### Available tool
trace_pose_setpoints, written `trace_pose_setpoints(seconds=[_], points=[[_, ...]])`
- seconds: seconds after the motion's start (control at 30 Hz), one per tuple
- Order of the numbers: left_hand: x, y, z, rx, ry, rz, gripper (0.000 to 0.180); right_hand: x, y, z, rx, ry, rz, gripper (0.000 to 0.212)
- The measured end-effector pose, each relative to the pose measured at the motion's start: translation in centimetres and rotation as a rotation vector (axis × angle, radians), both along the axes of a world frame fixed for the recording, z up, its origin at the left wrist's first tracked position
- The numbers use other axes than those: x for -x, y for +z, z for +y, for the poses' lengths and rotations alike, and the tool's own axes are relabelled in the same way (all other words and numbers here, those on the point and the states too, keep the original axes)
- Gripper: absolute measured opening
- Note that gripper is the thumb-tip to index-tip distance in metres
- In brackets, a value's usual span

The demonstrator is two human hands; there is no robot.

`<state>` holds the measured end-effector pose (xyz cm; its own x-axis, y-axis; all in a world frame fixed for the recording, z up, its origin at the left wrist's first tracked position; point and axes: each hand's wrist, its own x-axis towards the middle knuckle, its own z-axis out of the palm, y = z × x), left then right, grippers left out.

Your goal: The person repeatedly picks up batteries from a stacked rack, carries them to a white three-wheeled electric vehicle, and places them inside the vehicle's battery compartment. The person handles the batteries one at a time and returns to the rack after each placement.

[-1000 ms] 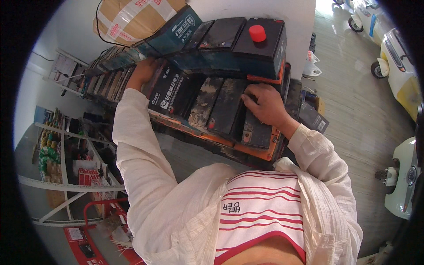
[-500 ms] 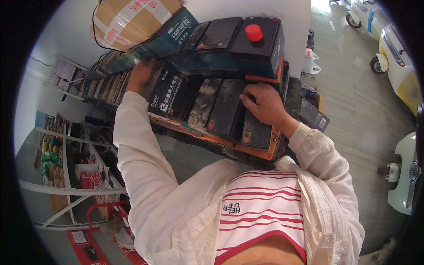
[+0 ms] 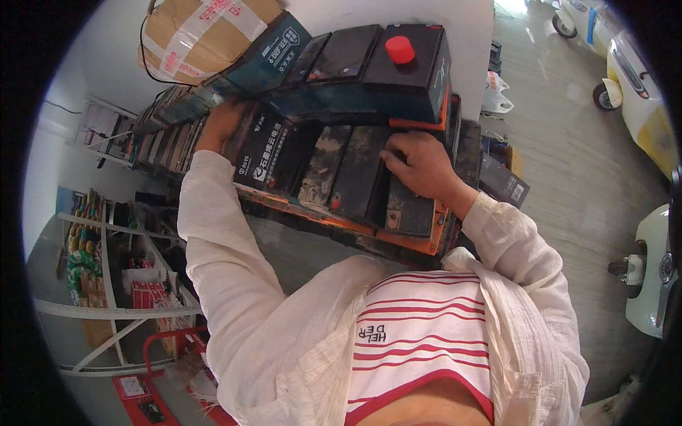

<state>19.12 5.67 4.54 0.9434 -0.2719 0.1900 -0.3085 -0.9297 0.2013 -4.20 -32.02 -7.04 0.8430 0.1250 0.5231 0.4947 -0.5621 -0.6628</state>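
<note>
My left hand (image 3: 222, 126) reaches to the far left end of the front battery row, beside a black battery with white lettering (image 3: 266, 150); its fingertips are hidden there. Over the right end of that row, my right hand (image 3: 420, 165) rests with curled fingers on a dark battery (image 3: 408, 207). Its thumb lies by the edge of the neighbouring dusty black battery (image 3: 360, 174); whatever the fingers hold is hidden. Between that one and the lettered battery stands another battery (image 3: 323, 170) with a worn, dirt-caked top.
Behind is a raised row of batteries, a red cap (image 3: 400, 50) on one. A taped cardboard box (image 3: 206, 35) sits at the back left. Orange trim (image 3: 419, 243) edges the front row. White shelving (image 3: 114, 309) stands left, scooters (image 3: 650, 273) right.
The view has shifted slightly, so the batteries sit a little further left in the picture. Both hands stay at nearly the same places on the front row.
</note>
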Motion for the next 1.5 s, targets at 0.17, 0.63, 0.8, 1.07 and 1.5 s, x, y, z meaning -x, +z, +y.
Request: trace_pose_setpoints(seconds=[0.17, 0.63, 0.8, 1.07, 1.5], points=[[-0.5, 0.7, 0.7, -0.189, 0.066, 0.053, 0.054, 0.0, -0.1, 0.2, -0.01, 0.001, -0.01, 0.017], [-0.3, 0.5, 0.1, -0.289, 0.055, -0.017, 0.051, 0.0, 0.2, 0.1, -0.027, 0.0, -0.032, 0.022], [0.5, 0.0, 0.2, -0.144, 0.047, -0.094, 0.052, 0.0, 0.0, 0.0, 0.008, -0.001, -0.019, 0.019], [0.2, 0.9, -0.4, -0.351, 0.006, -0.004, 0.053, 0.1, 0.1, -0.1, -0.009, 0.0, -0.002, 0.019], [0.6, 0.0, -0.1, -0.159, -0.04, -0.129, 0.054, -0.1, -0.3, -0.1, 0.002, -0.017, -0.004, 0.018]])
